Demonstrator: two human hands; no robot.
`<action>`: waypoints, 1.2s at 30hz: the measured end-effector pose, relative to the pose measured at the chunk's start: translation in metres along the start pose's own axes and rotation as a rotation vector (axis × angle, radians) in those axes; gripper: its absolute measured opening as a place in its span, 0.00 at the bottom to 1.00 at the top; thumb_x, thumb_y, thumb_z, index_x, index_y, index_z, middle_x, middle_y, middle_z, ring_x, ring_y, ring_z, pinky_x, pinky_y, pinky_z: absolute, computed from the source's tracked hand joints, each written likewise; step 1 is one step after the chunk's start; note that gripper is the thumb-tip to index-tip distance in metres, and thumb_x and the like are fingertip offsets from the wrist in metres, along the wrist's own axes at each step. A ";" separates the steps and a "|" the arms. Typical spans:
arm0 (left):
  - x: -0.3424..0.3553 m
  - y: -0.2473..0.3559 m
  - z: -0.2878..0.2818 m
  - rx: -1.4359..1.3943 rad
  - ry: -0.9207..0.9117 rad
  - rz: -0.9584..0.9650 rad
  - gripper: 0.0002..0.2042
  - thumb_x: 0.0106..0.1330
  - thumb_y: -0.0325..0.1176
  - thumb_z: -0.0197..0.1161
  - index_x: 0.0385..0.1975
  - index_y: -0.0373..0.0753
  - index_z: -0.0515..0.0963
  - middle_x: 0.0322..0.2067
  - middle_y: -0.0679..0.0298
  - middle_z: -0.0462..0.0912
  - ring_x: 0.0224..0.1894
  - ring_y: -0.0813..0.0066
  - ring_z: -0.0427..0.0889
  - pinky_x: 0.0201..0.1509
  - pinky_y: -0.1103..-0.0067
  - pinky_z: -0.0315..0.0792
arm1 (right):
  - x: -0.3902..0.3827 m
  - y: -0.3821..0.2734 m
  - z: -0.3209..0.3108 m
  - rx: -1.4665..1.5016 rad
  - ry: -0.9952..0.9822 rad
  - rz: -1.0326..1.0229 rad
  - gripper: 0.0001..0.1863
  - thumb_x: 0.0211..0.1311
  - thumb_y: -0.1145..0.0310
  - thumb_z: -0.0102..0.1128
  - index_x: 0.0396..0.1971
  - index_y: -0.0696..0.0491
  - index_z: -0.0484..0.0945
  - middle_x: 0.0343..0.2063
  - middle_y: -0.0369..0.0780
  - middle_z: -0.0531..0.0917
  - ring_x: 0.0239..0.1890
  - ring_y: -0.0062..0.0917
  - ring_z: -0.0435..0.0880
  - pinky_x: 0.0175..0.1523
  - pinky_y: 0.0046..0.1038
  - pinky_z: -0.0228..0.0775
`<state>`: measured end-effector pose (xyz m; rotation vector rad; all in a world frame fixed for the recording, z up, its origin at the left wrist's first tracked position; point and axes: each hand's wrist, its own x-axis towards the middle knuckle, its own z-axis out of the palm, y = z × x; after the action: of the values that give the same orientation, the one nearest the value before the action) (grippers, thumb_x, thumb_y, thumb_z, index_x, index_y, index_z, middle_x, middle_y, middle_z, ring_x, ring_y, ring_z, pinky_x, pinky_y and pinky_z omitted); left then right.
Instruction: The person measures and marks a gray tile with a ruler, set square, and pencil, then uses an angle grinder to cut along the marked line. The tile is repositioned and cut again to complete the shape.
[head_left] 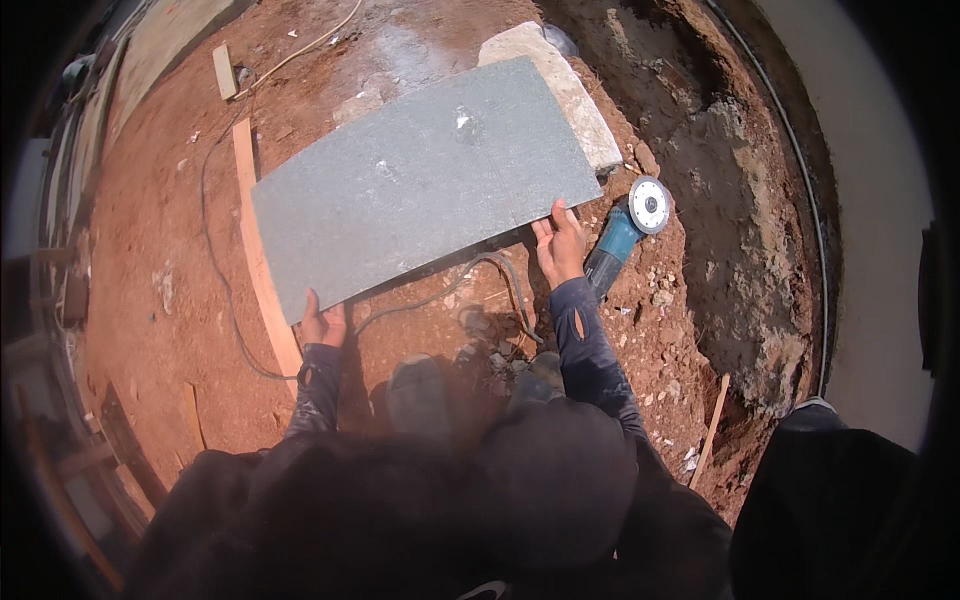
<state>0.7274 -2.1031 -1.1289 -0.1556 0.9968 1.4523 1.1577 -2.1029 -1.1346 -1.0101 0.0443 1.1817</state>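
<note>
A large grey rectangular stone slab [420, 170] lies tilted across the middle of the view. My left hand [322, 324] grips its near left corner, thumb on the top face and fingers underneath. At the near right corner my right hand [561, 246] holds the slab's edge the same way, with part of the fingers hidden below. Just right of that hand rests an angle grinder [615, 240] with a teal and black body and a pale round cutting disc [649, 204]. Behind the slab's far right edge sits a rough pale stone block [590, 115].
A wooden plank [262, 260] runs along the slab's left end. A dark cable [212, 230] curves over the reddish soil, partly passing near my feet. On the right a trench [745, 200] drops away beside a grey concrete surface [880, 220]. A short wood piece [224, 72] lies far left.
</note>
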 end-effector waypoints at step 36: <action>-0.112 -0.052 0.084 2.293 -0.721 -0.026 0.10 0.65 0.39 0.62 0.38 0.39 0.78 0.29 0.51 0.83 0.35 0.53 0.83 0.41 0.60 0.74 | -0.043 -0.072 -0.088 -1.185 0.547 -0.168 0.26 0.47 0.63 0.70 0.44 0.63 0.75 0.37 0.47 0.82 0.39 0.38 0.84 0.45 0.33 0.76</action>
<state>0.8324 -2.1425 -1.0303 1.7887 1.3660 -0.3665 1.2353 -2.1949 -1.1190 -2.3061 -0.3429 0.6767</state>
